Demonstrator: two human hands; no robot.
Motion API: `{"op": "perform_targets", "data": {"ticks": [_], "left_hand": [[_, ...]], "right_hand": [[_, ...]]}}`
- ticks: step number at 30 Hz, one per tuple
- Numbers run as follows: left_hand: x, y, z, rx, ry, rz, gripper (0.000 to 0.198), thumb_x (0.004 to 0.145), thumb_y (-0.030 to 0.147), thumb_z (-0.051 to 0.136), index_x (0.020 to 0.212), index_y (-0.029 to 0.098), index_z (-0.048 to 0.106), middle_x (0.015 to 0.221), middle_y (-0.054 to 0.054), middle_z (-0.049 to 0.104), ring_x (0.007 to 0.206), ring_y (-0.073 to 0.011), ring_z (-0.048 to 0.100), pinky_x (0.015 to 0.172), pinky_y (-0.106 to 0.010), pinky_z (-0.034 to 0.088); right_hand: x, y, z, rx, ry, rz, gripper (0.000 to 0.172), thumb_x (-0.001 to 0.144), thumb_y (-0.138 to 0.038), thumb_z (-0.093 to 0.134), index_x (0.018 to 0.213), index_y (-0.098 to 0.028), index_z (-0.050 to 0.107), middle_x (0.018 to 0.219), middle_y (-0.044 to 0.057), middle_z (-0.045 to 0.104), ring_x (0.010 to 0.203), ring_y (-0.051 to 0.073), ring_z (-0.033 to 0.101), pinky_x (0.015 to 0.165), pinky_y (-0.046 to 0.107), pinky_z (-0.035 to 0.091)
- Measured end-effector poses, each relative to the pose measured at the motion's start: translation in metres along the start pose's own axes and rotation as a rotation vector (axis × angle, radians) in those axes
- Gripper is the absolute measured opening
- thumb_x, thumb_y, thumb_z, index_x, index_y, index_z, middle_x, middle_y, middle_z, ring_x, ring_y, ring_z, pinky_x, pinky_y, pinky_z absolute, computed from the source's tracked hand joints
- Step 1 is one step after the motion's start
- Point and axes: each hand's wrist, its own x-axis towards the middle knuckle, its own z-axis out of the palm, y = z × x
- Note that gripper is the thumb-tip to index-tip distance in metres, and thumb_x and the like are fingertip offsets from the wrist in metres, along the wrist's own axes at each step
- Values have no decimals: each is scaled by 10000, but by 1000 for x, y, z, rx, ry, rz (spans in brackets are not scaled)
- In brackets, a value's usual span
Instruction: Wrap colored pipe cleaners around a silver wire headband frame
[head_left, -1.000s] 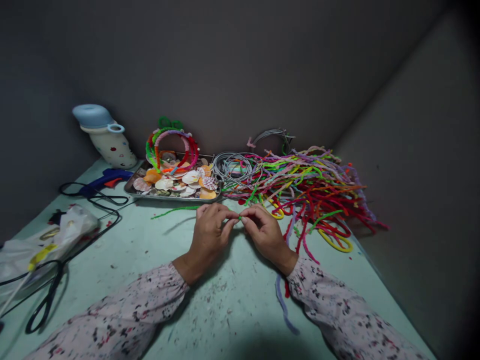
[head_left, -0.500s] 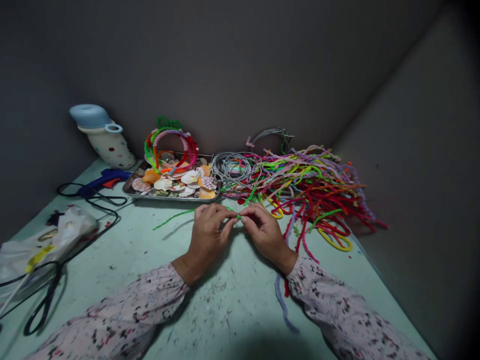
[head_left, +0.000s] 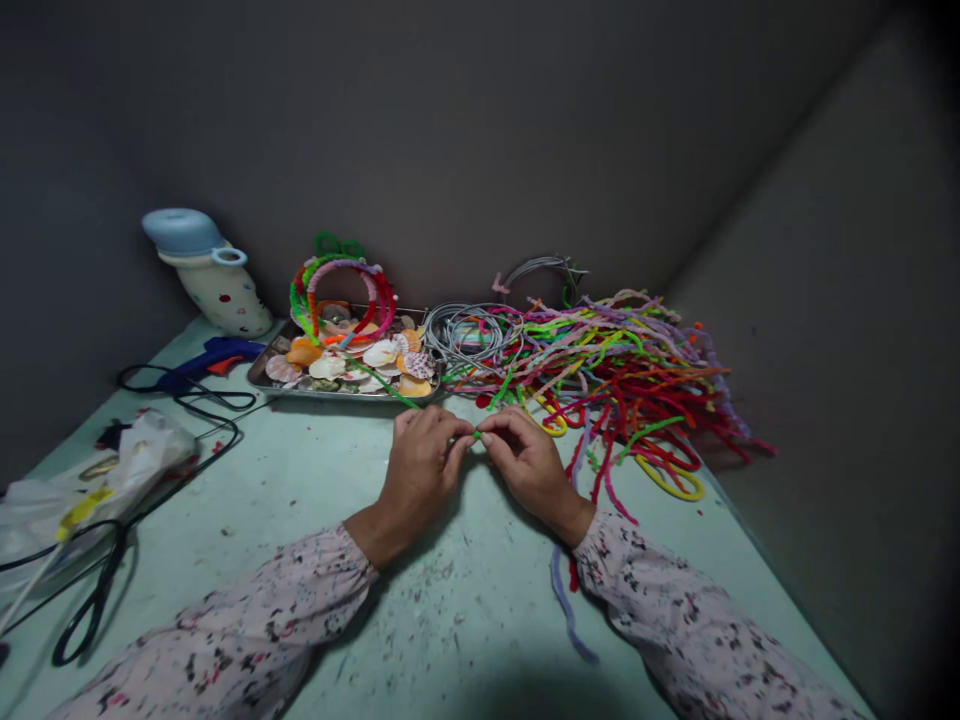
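Note:
A green pipe cleaner (head_left: 389, 388) is pinched between both hands over the middle of the table. My left hand (head_left: 422, 462) grips it with thumb and forefinger, and its loose tail rises behind that hand across the front of the shell tray. At the same spot my right hand (head_left: 531, 468) pinches it too, fingertips almost touching the left ones. Only a small green bit shows between the fingertips; its exact shape there is hidden. Behind the hands a heap of colourful pipe cleaners (head_left: 600, 350) spreads to the right.
A metal tray (head_left: 352, 397) of seashells (head_left: 326, 369) stands at the back, with fuzzy wrapped hoops (head_left: 339, 262) on it. Wire coils (head_left: 466, 338) lie beside it. Leftward are a bottle (head_left: 217, 285), a blue glue gun (head_left: 206, 362), a black cord (head_left: 142, 510) and a plastic bag (head_left: 150, 450).
The green pipe cleaner's loose tail has swung upward, from low over the table left of my left hand to in front of the shell tray. Both hands stay pinched in nearly the same place.

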Motion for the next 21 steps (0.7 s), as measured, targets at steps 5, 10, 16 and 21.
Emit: {"op": "perform_targets", "data": {"ticks": [5, 10, 16, 21], "left_hand": [[1, 0, -1, -10, -25, -4, 79, 903, 197, 531, 898, 193, 609, 859, -26, 633, 846, -187, 558, 844, -390, 365], [0, -1, 1, -7, 3, 3, 61, 894, 204, 553, 906, 200, 613, 869, -26, 639, 859, -189, 564, 859, -395, 363], [-1, -2, 3, 7, 30, 2, 72, 897, 226, 559, 928, 197, 619, 891, -31, 640, 875, -192, 563, 854, -389, 368], [0, 0, 1, 17, -26, -2, 82, 908, 216, 526, 910, 202, 607, 866, -30, 631, 855, -195, 558, 847, -394, 364]], "right_hand": [[0, -1, 0, -5, -10, -6, 90, 876, -177, 548, 899, -218, 625, 850, 25, 589, 828, 177, 554, 751, 322, 444], [0, -2, 0, -10, 5, -6, 85, 880, -188, 547, 901, -219, 623, 849, 25, 588, 831, 179, 555, 754, 324, 446], [0, 0, -1, -8, 3, 2, 88, 881, -189, 547, 908, -218, 626, 855, 24, 591, 831, 176, 553, 764, 326, 442], [0, 0, 0, -17, 0, -11, 92, 875, -177, 547, 897, -218, 626, 850, 24, 587, 829, 177, 551, 752, 321, 442]]}}
